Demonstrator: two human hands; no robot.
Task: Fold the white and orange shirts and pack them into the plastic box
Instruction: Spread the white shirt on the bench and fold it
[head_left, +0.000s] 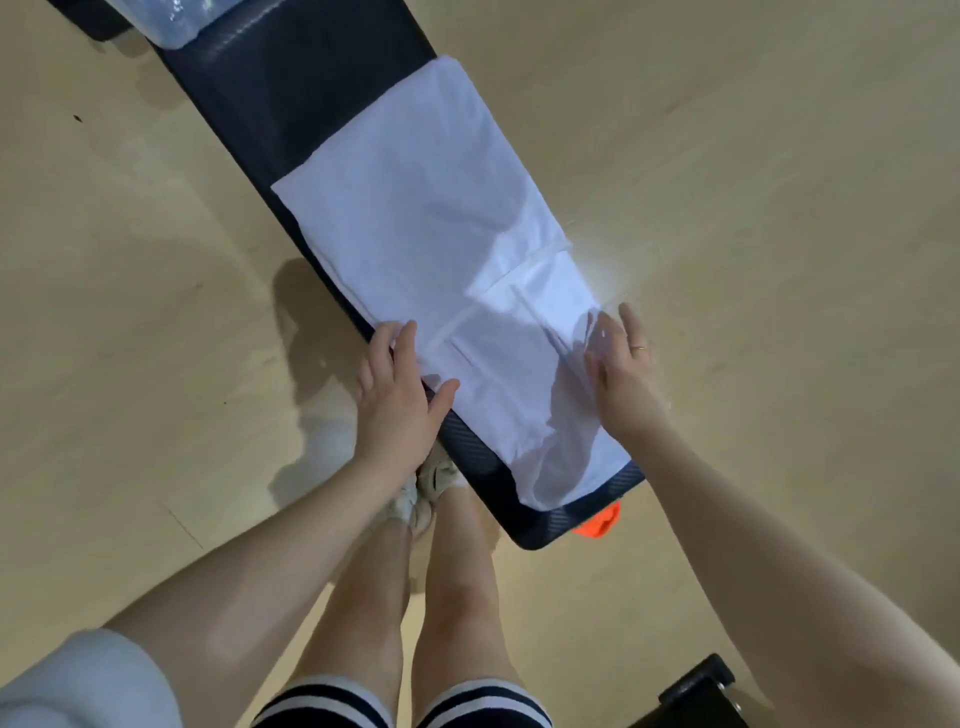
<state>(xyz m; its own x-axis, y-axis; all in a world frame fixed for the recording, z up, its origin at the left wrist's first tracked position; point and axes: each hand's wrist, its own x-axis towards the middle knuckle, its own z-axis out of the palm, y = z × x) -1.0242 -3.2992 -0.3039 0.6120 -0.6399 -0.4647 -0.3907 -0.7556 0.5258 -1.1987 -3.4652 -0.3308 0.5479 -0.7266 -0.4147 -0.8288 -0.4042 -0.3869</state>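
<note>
White shirt (441, 270) spread along dark bench (291, 88), left hand (397, 400) flat on its near edge, fingers straight, right hand (626, 374) open against far edge, orange shirt (597, 522) seemingly under bench end, plastic box (182, 21) at far end.

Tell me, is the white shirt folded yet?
Partly: the white shirt lies as a long strip on the bench, sleeves tucked in, not yet folded short.

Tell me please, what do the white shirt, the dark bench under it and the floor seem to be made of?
White shirt: thin matte woven or knit cloth, probably cotton; it creases softly and lies limp.
Dark bench: likely padded vinyl or faux leather; a slight sheen and a fine woven-look texture at its near end.
Floor: pale wood-look boards with faint seams; real wood or laminate, I cannot tell.
</note>
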